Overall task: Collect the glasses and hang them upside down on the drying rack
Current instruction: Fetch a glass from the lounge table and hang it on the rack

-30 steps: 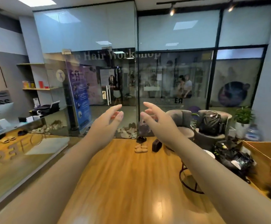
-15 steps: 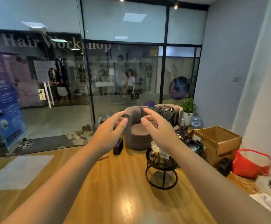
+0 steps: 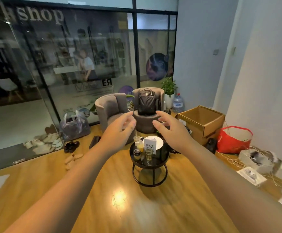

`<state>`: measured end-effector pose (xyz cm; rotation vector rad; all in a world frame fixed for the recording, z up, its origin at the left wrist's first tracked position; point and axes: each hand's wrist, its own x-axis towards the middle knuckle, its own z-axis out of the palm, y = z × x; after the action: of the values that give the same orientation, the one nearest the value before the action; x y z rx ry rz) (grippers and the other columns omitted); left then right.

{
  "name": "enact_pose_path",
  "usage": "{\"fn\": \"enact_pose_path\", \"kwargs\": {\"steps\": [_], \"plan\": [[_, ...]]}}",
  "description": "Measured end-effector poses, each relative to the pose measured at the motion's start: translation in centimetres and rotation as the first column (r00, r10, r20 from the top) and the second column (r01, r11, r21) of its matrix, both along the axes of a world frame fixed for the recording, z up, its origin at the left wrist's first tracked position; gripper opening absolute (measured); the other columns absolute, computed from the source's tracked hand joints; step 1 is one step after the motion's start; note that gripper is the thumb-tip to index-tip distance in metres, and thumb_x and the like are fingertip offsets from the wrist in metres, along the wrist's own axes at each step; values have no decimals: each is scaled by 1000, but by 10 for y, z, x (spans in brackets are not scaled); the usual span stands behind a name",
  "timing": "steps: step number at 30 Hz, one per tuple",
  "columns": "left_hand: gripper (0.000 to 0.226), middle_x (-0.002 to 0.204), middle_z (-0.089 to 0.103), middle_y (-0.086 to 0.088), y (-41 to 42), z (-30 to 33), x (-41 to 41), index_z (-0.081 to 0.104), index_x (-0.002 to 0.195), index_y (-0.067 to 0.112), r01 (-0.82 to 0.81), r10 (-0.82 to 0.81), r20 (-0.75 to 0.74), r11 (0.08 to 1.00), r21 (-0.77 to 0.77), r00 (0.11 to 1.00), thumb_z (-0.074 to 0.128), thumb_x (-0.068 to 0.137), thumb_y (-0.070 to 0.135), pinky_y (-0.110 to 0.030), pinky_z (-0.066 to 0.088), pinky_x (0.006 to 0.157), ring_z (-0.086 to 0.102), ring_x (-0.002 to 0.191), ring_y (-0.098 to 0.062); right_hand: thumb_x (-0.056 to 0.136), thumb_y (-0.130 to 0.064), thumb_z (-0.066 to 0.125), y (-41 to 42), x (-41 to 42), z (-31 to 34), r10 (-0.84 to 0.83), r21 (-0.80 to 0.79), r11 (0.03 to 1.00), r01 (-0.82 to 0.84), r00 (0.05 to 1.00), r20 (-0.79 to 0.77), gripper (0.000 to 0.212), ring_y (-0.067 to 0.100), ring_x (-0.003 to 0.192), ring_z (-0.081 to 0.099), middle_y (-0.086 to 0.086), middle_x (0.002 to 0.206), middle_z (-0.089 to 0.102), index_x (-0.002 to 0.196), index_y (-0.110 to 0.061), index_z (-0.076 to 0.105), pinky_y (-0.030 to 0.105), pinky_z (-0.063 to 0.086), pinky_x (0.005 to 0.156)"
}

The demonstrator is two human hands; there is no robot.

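A small round black side table (image 3: 162,161) stands on the wooden floor ahead of me. On it are stemmed glasses (image 3: 148,156) with yellowish liquid, a clear glass pitcher (image 3: 138,142), a small jar (image 3: 136,153), a white plate (image 3: 158,142) and a white QR-code card (image 3: 150,146). My left hand (image 3: 120,130) and my right hand (image 3: 170,132) are stretched out in front of me, above and short of the table, fingers apart and holding nothing. No drying rack is in view.
Two grey armchairs (image 3: 110,108) stand behind the table; a black backpack (image 3: 146,101) sits on one. An open cardboard box (image 3: 202,121), a red bag (image 3: 233,139), cables and white boxes (image 3: 254,160) line the right wall. Shoes (image 3: 71,146) and a plastic bag (image 3: 74,125) lie by the glass wall.
My view has swung right and down, bringing the side table closer and toward the centre. Both hands stay outstretched and empty, now a little farther apart.
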<state>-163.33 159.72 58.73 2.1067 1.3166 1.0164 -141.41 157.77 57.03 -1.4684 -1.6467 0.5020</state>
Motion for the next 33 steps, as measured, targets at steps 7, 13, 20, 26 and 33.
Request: {"fn": "enact_pose_path", "kwargs": {"steps": [7, 13, 20, 26, 33], "plan": [[57, 150, 53, 5, 160, -44, 64, 38, 156, 31, -52, 45, -59, 992, -112, 997, 53, 103, 47, -40, 45, 109, 50, 136, -17, 103, -53, 54, 143, 81, -30, -11, -111, 994, 24, 993, 115, 60, 20, 144, 47, -4, 158, 50, 158, -36, 39, 43, 45, 112], [63, 153, 50, 3, 279, -89, 110, 35, 158, 32, -67, 56, -77, 986, -154, 995, 59, 101, 43, -36, 45, 106, 49, 136, -19, 103, -55, 52, 250, 129, -71, -16, -171, 984, 48, 983, 185, 63, 18, 149, 40, -6, 163, 43, 160, -33, 37, 37, 37, 113], [64, 154, 49, 6, 425, -181, 149, 34, 155, 39, -34, 6, -124, 974, -222, 992, 60, 98, 51, -39, 48, 105, 49, 136, -17, 101, -58, 52, 380, 164, -147, -24, -273, 958, 82, 978, 209, 66, 19, 148, 41, -6, 163, 43, 160, -32, 36, 39, 38, 113], [67, 156, 49, 3, 527, -268, 170, 38, 156, 32, -40, -19, -199, 956, -291, 980, 65, 96, 46, -45, 46, 110, 46, 140, -22, 101, -55, 54, 483, 178, -224, -24, -368, 924, 103, 977, 213, 64, 19, 147, 42, -6, 161, 46, 159, -33, 38, 45, 42, 114], [82, 154, 49, 4, 599, -410, 197, 33, 156, 36, -99, 13, -202, 902, -421, 979, 78, 88, 41, -41, 55, 101, 47, 140, -20, 100, -57, 56, 572, 202, -353, 41, -475, 878, 62, 978, 204, 64, 18, 146, 41, -6, 161, 46, 158, -37, 37, 38, 41, 110]]}}
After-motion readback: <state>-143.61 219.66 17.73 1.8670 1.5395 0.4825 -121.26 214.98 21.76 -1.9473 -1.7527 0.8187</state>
